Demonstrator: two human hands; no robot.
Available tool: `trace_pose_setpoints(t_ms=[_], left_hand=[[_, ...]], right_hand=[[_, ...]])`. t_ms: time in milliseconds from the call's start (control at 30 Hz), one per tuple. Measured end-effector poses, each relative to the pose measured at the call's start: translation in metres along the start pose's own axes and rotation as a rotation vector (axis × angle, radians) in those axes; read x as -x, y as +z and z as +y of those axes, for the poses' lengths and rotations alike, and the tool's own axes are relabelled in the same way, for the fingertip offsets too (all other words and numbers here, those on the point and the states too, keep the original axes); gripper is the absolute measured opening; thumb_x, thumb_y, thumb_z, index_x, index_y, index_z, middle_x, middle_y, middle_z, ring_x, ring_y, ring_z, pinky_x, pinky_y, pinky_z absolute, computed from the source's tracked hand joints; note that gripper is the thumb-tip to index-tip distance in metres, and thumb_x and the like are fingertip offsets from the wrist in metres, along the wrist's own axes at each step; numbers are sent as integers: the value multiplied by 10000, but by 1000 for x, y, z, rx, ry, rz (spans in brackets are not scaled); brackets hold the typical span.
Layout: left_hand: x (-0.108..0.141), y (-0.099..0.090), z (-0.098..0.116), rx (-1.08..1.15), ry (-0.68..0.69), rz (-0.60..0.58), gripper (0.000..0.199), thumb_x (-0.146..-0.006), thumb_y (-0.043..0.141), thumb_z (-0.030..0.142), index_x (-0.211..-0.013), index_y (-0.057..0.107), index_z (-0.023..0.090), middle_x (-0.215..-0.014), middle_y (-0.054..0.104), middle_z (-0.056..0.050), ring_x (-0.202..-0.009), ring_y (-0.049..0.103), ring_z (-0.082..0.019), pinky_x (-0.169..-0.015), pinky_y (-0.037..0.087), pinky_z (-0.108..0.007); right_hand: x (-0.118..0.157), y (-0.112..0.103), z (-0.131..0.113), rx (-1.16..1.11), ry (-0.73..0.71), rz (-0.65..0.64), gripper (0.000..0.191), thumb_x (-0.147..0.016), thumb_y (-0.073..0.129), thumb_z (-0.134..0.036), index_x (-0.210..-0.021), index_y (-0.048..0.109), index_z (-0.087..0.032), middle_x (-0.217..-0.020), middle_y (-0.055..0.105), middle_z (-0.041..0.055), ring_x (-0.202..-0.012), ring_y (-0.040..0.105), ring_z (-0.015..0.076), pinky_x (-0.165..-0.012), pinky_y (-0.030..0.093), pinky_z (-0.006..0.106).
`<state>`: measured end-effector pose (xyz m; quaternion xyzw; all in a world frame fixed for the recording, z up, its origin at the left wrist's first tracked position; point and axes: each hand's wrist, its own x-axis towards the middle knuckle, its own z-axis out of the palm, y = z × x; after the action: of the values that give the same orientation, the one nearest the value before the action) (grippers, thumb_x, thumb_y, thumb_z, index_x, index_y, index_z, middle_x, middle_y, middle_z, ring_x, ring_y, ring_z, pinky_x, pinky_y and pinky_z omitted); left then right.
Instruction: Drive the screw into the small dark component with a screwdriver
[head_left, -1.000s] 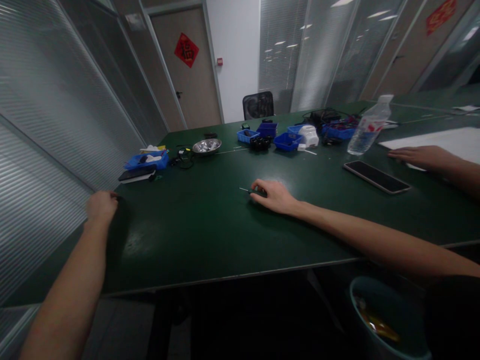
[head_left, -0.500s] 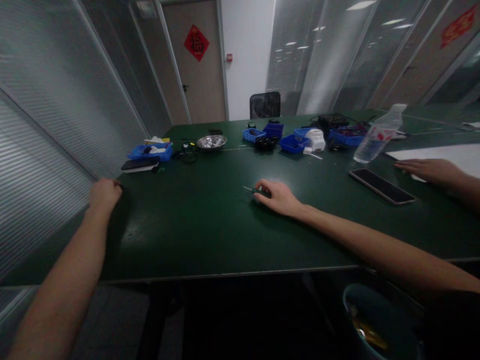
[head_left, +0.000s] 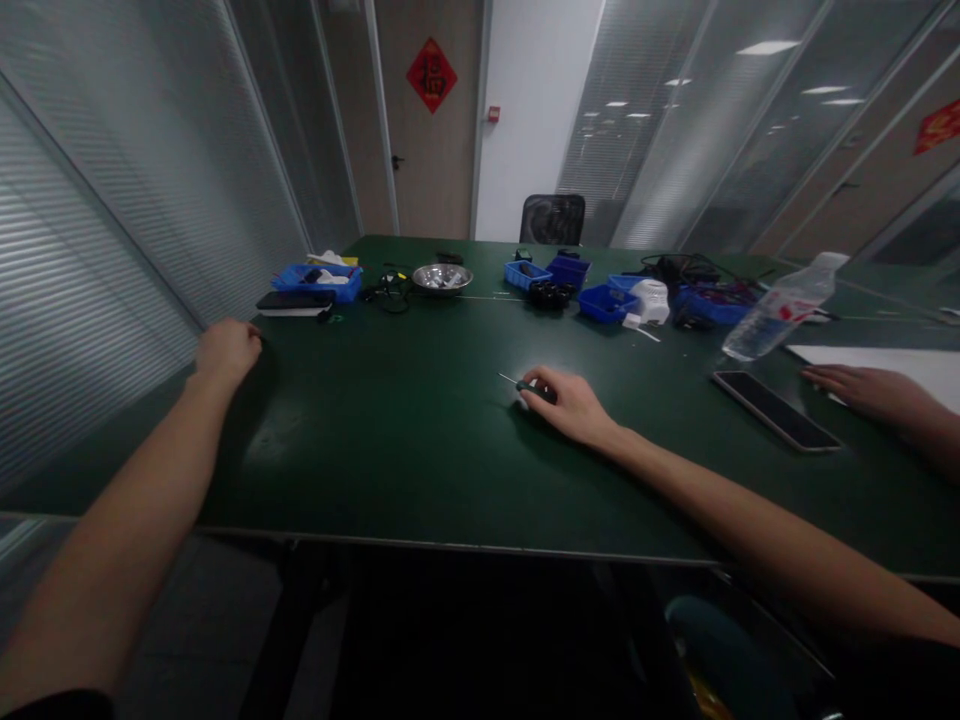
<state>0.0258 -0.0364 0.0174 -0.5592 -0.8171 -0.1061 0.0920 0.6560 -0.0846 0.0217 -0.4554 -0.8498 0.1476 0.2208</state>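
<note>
The table (head_left: pixel 420 450) has a smooth dark green top with a dull sheen, scuffed pale at lower left of centre. At upper centre of the frame a small bowl (head_left: pixel 442 278) looks like polished metal, bright and reflective. The trays (head_left: pixel 602 303) around it are glossy blue plastic. At the right, a water bottle (head_left: pixel 780 308) is clear plastic with a printed label, and the phone (head_left: pixel 776 410) beside it shows a glossy black glass face. A sheet (head_left: pixel 892 360) at the right edge looks like matt white paper. The screwdriver (head_left: pixel 525 385) under the right hand (head_left: pixel 574 405) has a thin metal shaft and a dark handle.
</note>
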Motion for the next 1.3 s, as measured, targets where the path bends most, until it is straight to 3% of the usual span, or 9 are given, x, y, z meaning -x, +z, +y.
trace_pose_setpoints(t_ms=[500,767,1033,1167,1300], left_hand=[[1,-3,1,4,6,5,368,-935,612,241,-1231,776,96,-1128,705,-157,-891,523,-225,-921,430,-363],[-1,0,-1,56,-12,28,390,-912,651,238,-1262,754,103,-1137,708,-141,-970,540,-253,-974,417,-377],[-8,-4,-1,225,-33,-3,331,-900,708,177,-1189,740,17,-1008,755,-86,-876,619,-179,-840,453,-254],[-6,-2,20,343,47,-59,366,-899,748,210,-1232,730,60,-1038,774,-69,-895,655,-156,-836,467,-236],[7,3,72,466,257,-165,406,-891,775,323,-1275,747,195,-1099,779,-30,-976,690,-164,-905,484,-250]], right_hand=[[-1,2,3,22,7,16,305,-1005,579,-467,-1183,663,-234,-1011,736,48,-816,653,188,-719,469,313],[0,1,1,13,5,15,300,-1008,572,-464,-1178,666,-236,-1033,743,55,-843,664,198,-743,491,328],[1,-1,-2,3,9,7,302,-1013,566,-456,-1183,673,-231,-1041,742,62,-871,672,205,-762,502,330],[1,-2,-4,2,8,4,300,-1017,556,-455,-1174,673,-228,-1041,742,65,-876,675,205,-765,503,328],[1,-3,-5,-3,1,-8,301,-1020,552,-451,-1178,672,-225,-1052,740,71,-876,671,204,-760,501,327]])
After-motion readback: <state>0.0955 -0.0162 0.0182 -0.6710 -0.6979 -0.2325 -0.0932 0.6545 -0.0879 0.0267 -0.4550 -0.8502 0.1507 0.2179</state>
